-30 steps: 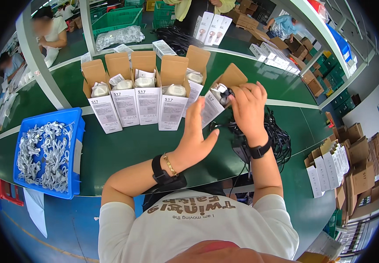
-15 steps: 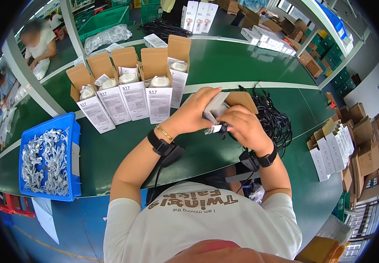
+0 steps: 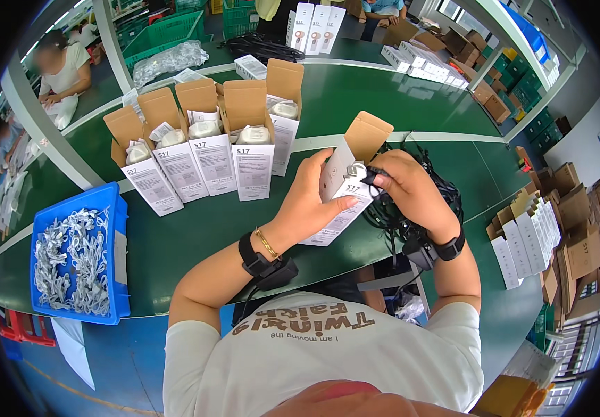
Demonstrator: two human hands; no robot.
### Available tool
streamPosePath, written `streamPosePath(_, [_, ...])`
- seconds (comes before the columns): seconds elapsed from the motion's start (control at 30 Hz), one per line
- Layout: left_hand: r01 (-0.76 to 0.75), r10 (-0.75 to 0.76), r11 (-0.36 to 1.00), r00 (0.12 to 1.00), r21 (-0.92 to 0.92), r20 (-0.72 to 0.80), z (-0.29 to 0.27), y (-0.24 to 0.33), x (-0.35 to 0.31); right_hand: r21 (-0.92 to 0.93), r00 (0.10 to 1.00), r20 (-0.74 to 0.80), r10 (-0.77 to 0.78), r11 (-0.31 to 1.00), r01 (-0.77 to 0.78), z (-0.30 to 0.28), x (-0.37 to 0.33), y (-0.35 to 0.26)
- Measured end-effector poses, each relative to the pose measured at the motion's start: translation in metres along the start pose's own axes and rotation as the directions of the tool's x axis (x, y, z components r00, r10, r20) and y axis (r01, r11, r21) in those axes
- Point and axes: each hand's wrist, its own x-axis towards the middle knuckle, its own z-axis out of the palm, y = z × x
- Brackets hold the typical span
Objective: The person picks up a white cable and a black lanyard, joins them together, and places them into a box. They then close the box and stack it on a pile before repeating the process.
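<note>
My left hand point(image 3: 309, 200) grips a narrow white cardboard box point(image 3: 331, 231), tilted, its bottom end toward me. The box's brown flap point(image 3: 369, 133) stands open at the far end. In my right hand point(image 3: 412, 186) the fingers are closed on a short black cable point(image 3: 373, 175) with a metal plug, held right at the box's mouth. Whether the plug is past the rim cannot be seen. Beneath and beyond my right hand lies a heap of black cables point(image 3: 383, 217). Several similar open boxes point(image 3: 252, 174) stand to the left, each with a white wrapped item inside.
A blue tray point(image 3: 118, 243) of bundled white cables sits at the left edge of the green table point(image 3: 397, 104). White boxes point(image 3: 515, 247) stand at the right. Farther off are a green crate point(image 3: 164, 38), upright boxes point(image 3: 314, 28) and a seated person point(image 3: 67, 66).
The box has turned upright and come nearer, so its printed side and open flap now show. My right hand has shifted right, still holding the black cable. My left hand has lowered along the box.
</note>
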Motion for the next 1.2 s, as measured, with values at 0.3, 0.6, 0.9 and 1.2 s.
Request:
streamPosePath(0.3, [-0.167, 0.160, 0.977, 0.985, 0.130, 0.063, -0.005, 0.019, -0.002, 0.018, 0.998, -0.032, -0.058, 0.998, 0.058, -0.002, -0.011, 0.000])
streamPosePath(0.6, [-0.261, 0.210, 0.945, 0.946, 0.197, 0.246, -0.005, 0.045, -0.011, -0.235, 0.973, 0.229, -0.034, 0.968, 0.089, -0.012, -0.003, -0.020])
streamPosePath(0.9, [-0.294, 0.256, 0.941, 0.942, 0.165, 0.217, -0.011, 0.043, -0.010, -0.140, 0.969, 0.245, -0.003, 0.989, 0.039, -0.022, -0.009, -0.027])
streamPosePath(1.2, [-0.317, 0.280, 0.936, 0.933, 0.152, 0.226, -0.011, 0.038, -0.006, -0.432, 0.899, 0.427, 0.097, 0.895, 0.108, -0.019, -0.007, -0.055])
